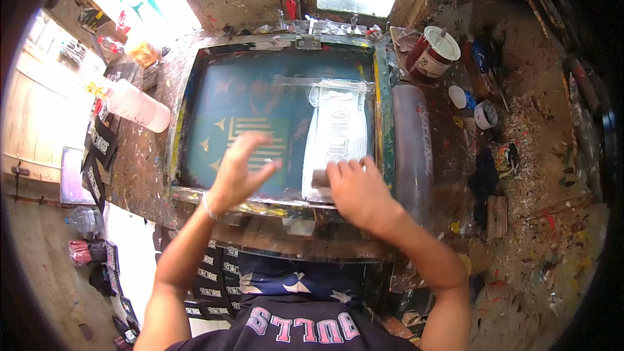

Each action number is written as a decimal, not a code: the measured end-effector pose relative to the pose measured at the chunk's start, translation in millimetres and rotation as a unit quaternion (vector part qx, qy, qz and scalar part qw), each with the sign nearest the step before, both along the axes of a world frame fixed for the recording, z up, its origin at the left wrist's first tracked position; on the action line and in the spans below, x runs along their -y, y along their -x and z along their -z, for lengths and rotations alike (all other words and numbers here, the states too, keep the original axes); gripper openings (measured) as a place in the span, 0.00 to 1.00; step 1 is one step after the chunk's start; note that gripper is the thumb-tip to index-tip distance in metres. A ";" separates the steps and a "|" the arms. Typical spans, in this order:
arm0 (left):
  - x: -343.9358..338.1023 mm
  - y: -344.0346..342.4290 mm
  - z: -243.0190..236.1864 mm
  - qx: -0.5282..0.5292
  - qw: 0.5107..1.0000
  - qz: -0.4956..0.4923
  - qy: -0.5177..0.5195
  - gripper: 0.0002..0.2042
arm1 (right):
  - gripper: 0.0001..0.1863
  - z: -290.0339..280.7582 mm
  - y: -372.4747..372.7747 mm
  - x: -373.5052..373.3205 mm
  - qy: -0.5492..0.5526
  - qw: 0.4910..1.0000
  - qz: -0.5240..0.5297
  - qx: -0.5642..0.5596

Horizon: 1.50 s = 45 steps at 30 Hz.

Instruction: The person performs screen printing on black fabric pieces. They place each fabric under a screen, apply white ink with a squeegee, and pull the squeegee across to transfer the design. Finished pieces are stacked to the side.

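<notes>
A framed printing screen [286, 205] lies flat on the workbench, its mesh [244, 91] blue-green with patterned stencil areas. White ink [335, 123] covers a tall strip on the mesh's right side, with lettering showing through. My right hand [363, 192] is closed around a small squeegee [320, 178] at the near end of that strip; its blade is mostly hidden by my fingers. Over the near middle of the screen, my left hand [239, 174] is held with thumb and fingers apart and nothing in it. A striped stencil motif [257, 131] shows just beyond it.
Right of the frame lies a long grey roll [411, 136], with a paint bucket [433, 53] behind it. A pink bottle [138, 105] leans at the left. Hinge clamps [308, 42] hold the frame's far edge. Black printed pieces [209, 276] hang below the bench's near edge.
</notes>
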<state>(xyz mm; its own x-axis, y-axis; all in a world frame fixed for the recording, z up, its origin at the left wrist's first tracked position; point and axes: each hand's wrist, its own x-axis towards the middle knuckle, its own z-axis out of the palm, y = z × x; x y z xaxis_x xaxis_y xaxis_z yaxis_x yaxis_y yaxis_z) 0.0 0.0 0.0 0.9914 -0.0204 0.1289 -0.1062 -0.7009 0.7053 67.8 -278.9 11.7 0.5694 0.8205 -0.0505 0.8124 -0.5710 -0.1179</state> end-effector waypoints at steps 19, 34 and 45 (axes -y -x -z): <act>11.0 106.8 48.4 0.012 0.996 -0.035 -0.084 0.23 | 0.17 27.5 -172.4 -60.8 -0.118 0.982 0.140 0.045; 14.4 105.1 47.0 0.025 0.995 -0.034 -0.090 0.21 | 0.20 9.2 38.9 0.8 -0.143 0.985 0.095 -0.016; 12.1 107.1 51.4 0.033 0.994 -0.041 -0.098 0.22 | 0.19 -17.0 13.9 2.0 -0.156 0.979 0.045 -0.123</act>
